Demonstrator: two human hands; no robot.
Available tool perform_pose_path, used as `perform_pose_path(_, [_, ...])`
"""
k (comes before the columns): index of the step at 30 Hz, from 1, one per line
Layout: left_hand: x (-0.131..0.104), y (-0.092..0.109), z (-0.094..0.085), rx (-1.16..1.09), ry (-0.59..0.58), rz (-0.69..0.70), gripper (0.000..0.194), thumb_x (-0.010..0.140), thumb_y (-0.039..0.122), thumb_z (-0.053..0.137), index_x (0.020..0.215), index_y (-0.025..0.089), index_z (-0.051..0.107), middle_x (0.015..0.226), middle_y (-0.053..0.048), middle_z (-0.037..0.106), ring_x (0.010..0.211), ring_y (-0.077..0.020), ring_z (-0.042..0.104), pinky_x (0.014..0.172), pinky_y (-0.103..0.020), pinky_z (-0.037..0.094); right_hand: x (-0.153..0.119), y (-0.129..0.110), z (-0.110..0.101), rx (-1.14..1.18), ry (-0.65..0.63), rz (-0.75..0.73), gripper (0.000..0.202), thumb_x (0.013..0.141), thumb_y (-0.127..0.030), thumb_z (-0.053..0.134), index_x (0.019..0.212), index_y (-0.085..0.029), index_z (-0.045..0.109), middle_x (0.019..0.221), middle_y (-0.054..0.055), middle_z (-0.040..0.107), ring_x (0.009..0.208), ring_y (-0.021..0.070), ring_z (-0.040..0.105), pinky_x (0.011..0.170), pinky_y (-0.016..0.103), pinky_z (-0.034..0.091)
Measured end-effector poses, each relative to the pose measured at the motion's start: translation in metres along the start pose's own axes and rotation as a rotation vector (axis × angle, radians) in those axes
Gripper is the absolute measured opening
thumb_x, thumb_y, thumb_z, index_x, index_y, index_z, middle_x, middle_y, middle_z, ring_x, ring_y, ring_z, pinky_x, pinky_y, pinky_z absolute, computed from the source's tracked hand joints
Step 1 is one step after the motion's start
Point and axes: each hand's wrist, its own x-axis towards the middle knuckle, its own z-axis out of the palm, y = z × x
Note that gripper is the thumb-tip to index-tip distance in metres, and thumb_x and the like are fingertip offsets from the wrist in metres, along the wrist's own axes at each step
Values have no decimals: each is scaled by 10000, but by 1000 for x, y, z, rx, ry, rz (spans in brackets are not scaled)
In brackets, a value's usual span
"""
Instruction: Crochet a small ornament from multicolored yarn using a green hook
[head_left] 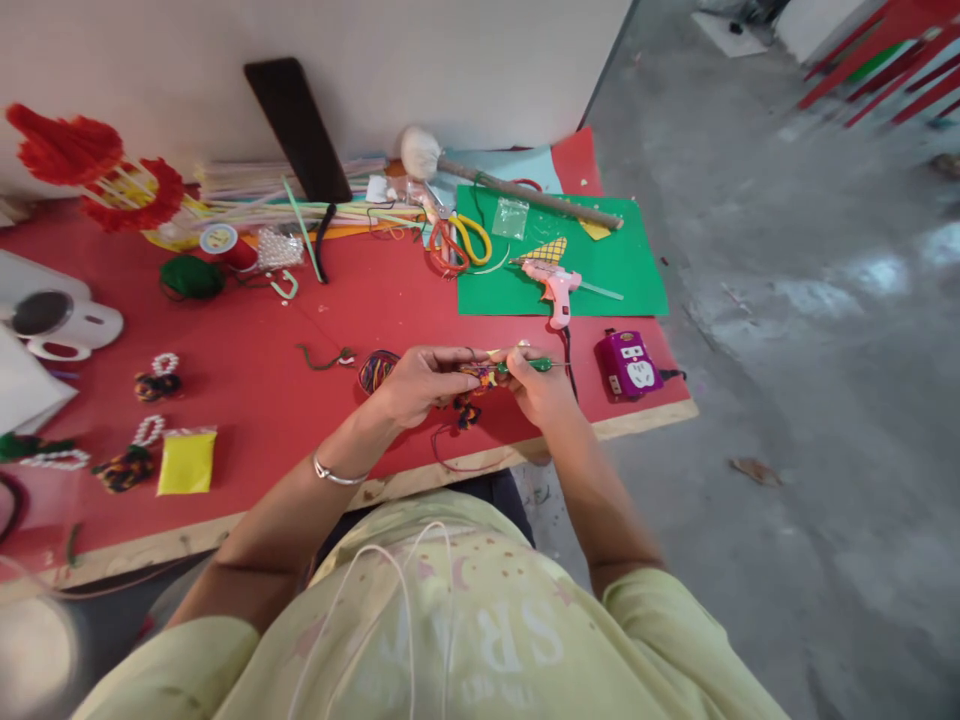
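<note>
Over the front part of the red table (390, 280), my left hand (416, 385) pinches a small multicoloured yarn piece (468, 410), part of which hangs below the fingers. My right hand (534, 380) is closed on a thin tool with a green handle (538, 365), its shaft against the yarn piece. Both hands are close together. A ball of multicoloured yarn (376, 370) lies just left of my left hand, and a loose strand curls on the table below.
A pink glue gun (556, 288) rests on green sheet (630, 270), its cord running beside my right hand. Purple power socket (631, 366) sits right. Scissors (448, 245), a stick (525, 192), a phone (296, 130) and green yarn (191, 277) lie behind; a white mug (75, 325) stands left.
</note>
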Motion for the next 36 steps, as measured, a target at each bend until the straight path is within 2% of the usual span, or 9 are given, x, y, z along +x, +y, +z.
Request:
perform_pose_path(3, [-1, 4, 3, 37, 29, -41, 393, 648, 228, 954, 1025, 158, 866, 644, -12, 700, 407, -9, 347, 408, -198, 204, 4, 2, 0, 35, -28, 3, 377, 700, -620, 889, 824, -268, 837, 797, -4, 798, 657, 118, 638, 648, 273, 519])
perform_pose_path(5, [-1, 7, 5, 63, 41, -48, 410, 636, 223, 957, 1031, 159, 866, 700, -28, 728, 419, -2, 323, 416, -205, 171, 6, 1, 0, 60, -49, 4, 375, 697, -614, 895, 824, -265, 841, 775, -8, 788, 651, 109, 635, 631, 259, 504])
perform_pose_path(9, [0, 9, 9, 86, 52, -42, 425, 599, 206, 969, 1011, 173, 870, 891, -74, 802, 443, 1, 355, 418, -206, 193, 7, -5, 2, 47, -49, 3, 445, 669, -649, 894, 830, -237, 849, 748, 6, 771, 652, 117, 641, 595, 259, 486])
perform_pose_path(13, [1, 9, 13, 85, 84, -38, 382, 594, 214, 975, 959, 179, 870, 935, -78, 819, 435, 7, 373, 412, -197, 235, 5, -10, 2, 43, -51, 1, 486, 660, -673, 886, 810, -212, 846, 726, 17, 763, 641, 121, 629, 581, 263, 472])
perform_pose_path(20, [1, 4, 17, 97, 123, -27, 393, 553, 193, 989, 927, 184, 867, 843, -58, 810, 457, -15, 430, 410, -187, 264, 3, -12, 1, 45, -66, -11, 488, 674, -678, 872, 823, -214, 844, 728, 17, 771, 624, 113, 604, 579, 264, 478])
perform_pose_path(29, [-3, 2, 19, 108, 134, -1, 361, 576, 207, 975, 919, 182, 867, 812, -50, 792, 417, 12, 353, 403, -183, 231, 3, -3, -2, 113, -79, -6, 432, 662, -636, 900, 815, -235, 848, 759, 12, 790, 642, 107, 616, 607, 261, 481])
perform_pose_path(36, [-6, 0, 16, 166, 127, -6, 450, 555, 193, 982, 990, 184, 866, 798, -48, 784, 430, -7, 393, 410, -182, 241, 1, -6, -5, 92, -82, -17, 456, 662, -663, 888, 812, -235, 846, 762, 17, 789, 651, 119, 629, 589, 262, 479])
